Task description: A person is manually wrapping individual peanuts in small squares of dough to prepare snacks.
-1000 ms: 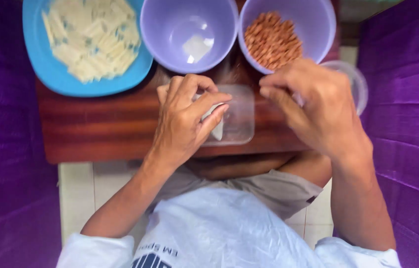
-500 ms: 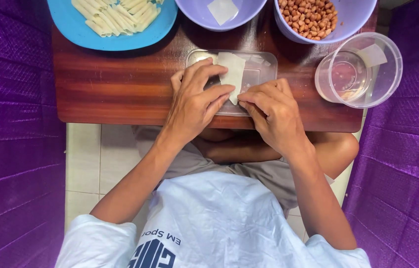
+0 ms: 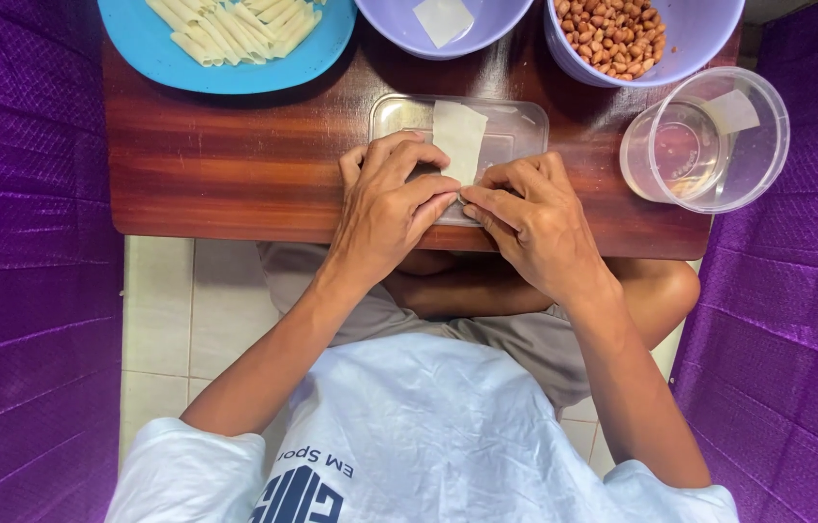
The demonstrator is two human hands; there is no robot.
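— How were the hands placed?
— The left hand [image 3: 392,205] and right hand [image 3: 533,221] lay palm-down, side by side, fingertips meeting in the middle and curled inward, pinching.
— And the arms?
— Both forearms were bare, reaching forward from the body and converging, elbows spread wide.

Wrapper [image 3: 457,136] near end under fingers [image 3: 428,189].

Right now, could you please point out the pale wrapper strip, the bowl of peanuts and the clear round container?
Pale wrapper strip [image 3: 458,136]: head view, on its bare upper half.
Bowl of peanuts [image 3: 699,44]: head view, on its purple right wall.
Clear round container [image 3: 767,145]: head view, on its right rim.
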